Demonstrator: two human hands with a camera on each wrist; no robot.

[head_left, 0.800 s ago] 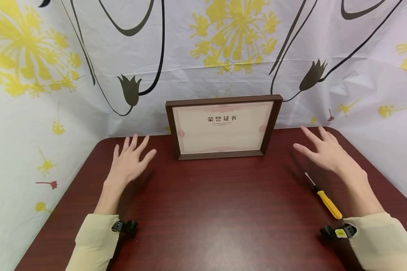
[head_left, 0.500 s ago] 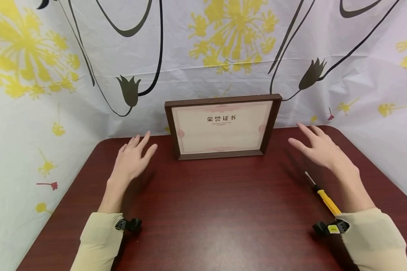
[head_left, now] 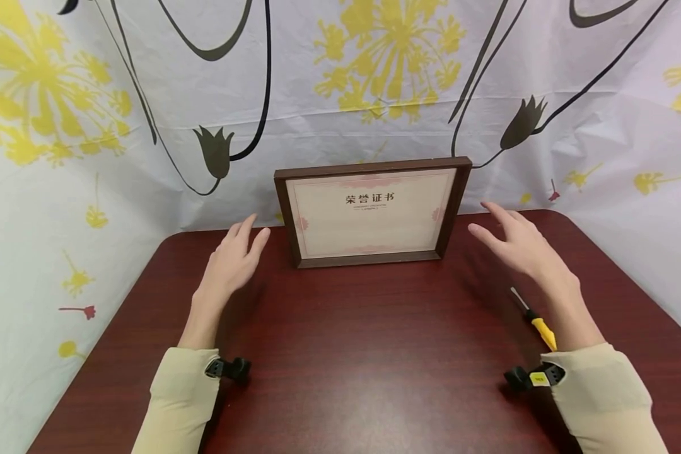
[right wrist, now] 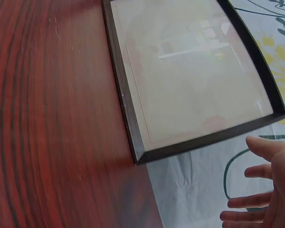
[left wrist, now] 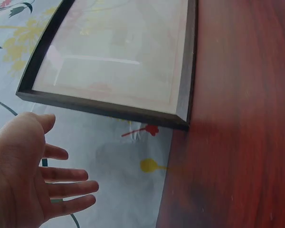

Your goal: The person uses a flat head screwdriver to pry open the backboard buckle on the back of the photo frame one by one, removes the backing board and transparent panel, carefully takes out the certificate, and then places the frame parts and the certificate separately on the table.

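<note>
A brown picture frame (head_left: 369, 259) with a certificate (head_left: 369, 224) behind its clear front stands upright at the back of the table. Left of it, my left hand (head_left: 229, 261) hovers with its fingers extended and the thumb apart, touching nothing. On the other side my right hand (head_left: 522, 246) is held in the air, fingers spread and holding nothing. Both wrist views show a gap between each hand and the nearest frame edge. Below my right hand lies a screwdriver (head_left: 542, 330) with a yellow handle, its rear end hidden by my forearm and sleeve.
The dark red table (head_left: 363, 353) has a glossy top with rounded back corners. Behind and beside it hangs a white cloth (head_left: 340, 142) printed with yellow and grey flowers. A small black camera sits on each sleeve cuff.
My left hand has moved right and my right hand left, both closer to the picture frame. The right sleeve now covers part of the screwdriver handle. The frame stays in place.
</note>
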